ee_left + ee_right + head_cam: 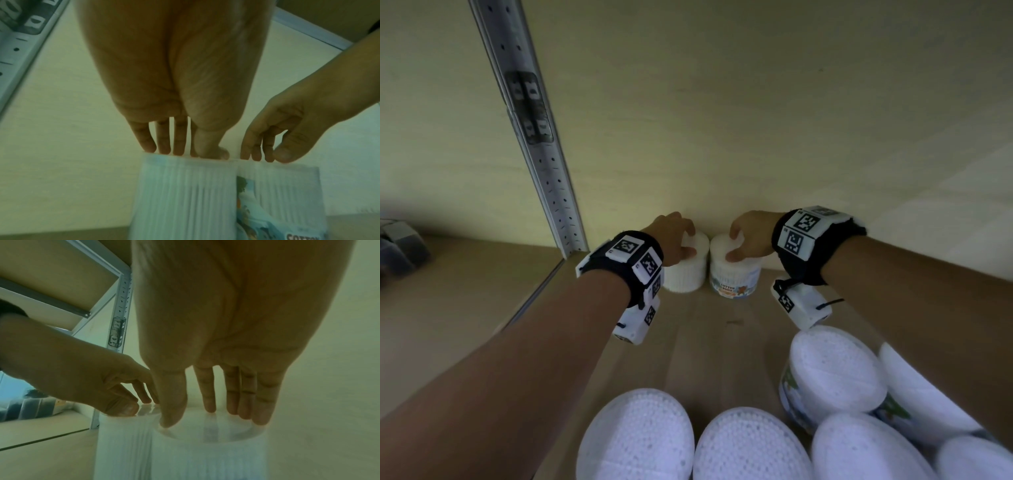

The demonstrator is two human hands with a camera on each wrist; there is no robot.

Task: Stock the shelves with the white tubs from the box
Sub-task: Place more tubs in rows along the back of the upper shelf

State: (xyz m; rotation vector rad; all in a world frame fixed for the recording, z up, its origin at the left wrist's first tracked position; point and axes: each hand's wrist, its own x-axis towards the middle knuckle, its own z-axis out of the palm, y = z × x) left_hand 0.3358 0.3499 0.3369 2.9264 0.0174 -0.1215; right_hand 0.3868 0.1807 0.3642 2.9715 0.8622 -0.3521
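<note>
Two white tubs of cotton buds stand upright side by side at the back of the wooden shelf [482, 291], against the wall. My left hand [678, 240] reaches over the plain left tub [685, 270], with straight fingertips [162, 149] touching its lid. My right hand [746, 236] is over the right tub [736, 274], which shows a "cotton buds" label. Its thumb and fingertips [209, 407] rest on the clear lid [205, 431]. In the wrist views the left tub [185, 194] and the right tub [205, 459] touch each other.
Several more white tubs [832, 373] crowd the near edge of the view below my arms. A perforated metal upright [541, 164] rises at the shelf's back left. A grey object [397, 246] sits at the far left. Another shelf board [61, 272] hangs overhead.
</note>
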